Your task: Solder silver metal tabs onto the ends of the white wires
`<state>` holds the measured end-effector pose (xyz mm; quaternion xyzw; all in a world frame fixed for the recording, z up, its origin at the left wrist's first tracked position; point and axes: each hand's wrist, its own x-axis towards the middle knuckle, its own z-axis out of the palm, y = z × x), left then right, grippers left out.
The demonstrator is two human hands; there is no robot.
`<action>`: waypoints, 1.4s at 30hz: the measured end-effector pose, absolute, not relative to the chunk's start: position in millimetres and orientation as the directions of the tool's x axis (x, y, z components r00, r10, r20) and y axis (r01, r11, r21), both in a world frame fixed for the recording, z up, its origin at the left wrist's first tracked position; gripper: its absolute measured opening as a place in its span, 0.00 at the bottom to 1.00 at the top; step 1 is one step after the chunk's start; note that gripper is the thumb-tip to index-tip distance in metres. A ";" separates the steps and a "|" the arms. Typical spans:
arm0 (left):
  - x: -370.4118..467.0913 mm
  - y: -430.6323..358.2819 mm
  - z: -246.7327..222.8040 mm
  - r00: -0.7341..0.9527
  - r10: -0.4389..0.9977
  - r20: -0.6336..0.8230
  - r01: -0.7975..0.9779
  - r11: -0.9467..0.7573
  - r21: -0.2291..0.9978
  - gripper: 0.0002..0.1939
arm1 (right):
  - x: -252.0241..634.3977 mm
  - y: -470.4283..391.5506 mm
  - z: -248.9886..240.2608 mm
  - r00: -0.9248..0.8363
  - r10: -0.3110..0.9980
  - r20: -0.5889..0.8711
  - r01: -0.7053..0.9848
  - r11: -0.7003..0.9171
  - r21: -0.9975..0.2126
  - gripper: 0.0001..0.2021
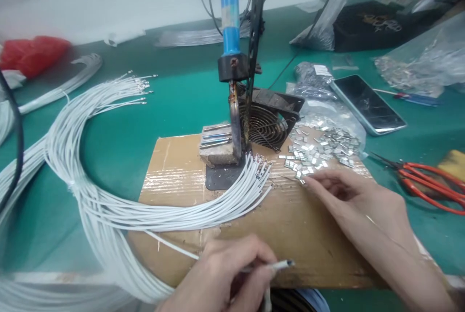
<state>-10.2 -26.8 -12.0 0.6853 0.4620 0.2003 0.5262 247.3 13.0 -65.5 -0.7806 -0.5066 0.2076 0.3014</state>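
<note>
Head view: white wire point(280, 265) pinched in left hand point(236, 271), tip jutting out.

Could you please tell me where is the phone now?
In the head view, the phone lies at the right, beyond the orange-handled scissors and to the right of the small metal pieces.

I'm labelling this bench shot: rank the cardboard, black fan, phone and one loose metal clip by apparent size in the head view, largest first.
1. Cardboard
2. Black fan and phone: too close to rank
3. Metal clip
</note>
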 end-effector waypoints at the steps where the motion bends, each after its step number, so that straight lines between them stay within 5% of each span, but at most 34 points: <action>1: -5.0 -24.1 -14.4 0.437 0.849 -0.298 0.346 0.147 0.926 0.10 | 243.9 15.0 -67.7 0.400 0.916 -0.020 0.664 -0.305 -0.683 0.18; 4: 0.1 -16.1 -21.6 0.358 0.793 -0.493 0.105 0.491 0.865 0.13 | 235.5 17.0 -71.9 0.391 0.919 -0.040 0.630 -0.299 -0.716 0.16; 7: -3.3 -10.8 -26.2 0.355 0.758 -0.547 -0.050 0.599 0.799 0.17 | 224.7 10.4 -69.8 0.365 0.927 -0.084 0.532 -0.281 -0.799 0.17; 17: -2.9 -8.1 -24.6 0.334 0.754 -0.566 -0.186 0.641 0.744 0.16 | 166.9 -25.5 -37.6 0.209 0.924 -0.321 0.208 -0.363 -0.908 0.15; 27: -5.8 -7.2 -21.3 0.377 0.717 -0.586 -0.173 0.676 0.716 0.18 | 182.3 -20.5 -42.8 -0.132 0.973 -0.191 0.109 -0.177 -0.978 0.09; 38: -6.8 -9.0 -17.0 0.378 0.754 -0.538 -0.098 0.610 0.786 0.23 | 185.1 -25.1 -44.5 -0.131 0.970 -0.205 0.021 -0.204 -0.979 0.07; 42: -7.1 -10.3 -16.1 0.379 0.740 -0.556 -0.012 0.605 0.797 0.25 | 179.7 -23.2 -38.3 -0.139 0.933 -0.331 -0.083 -0.344 -0.935 0.09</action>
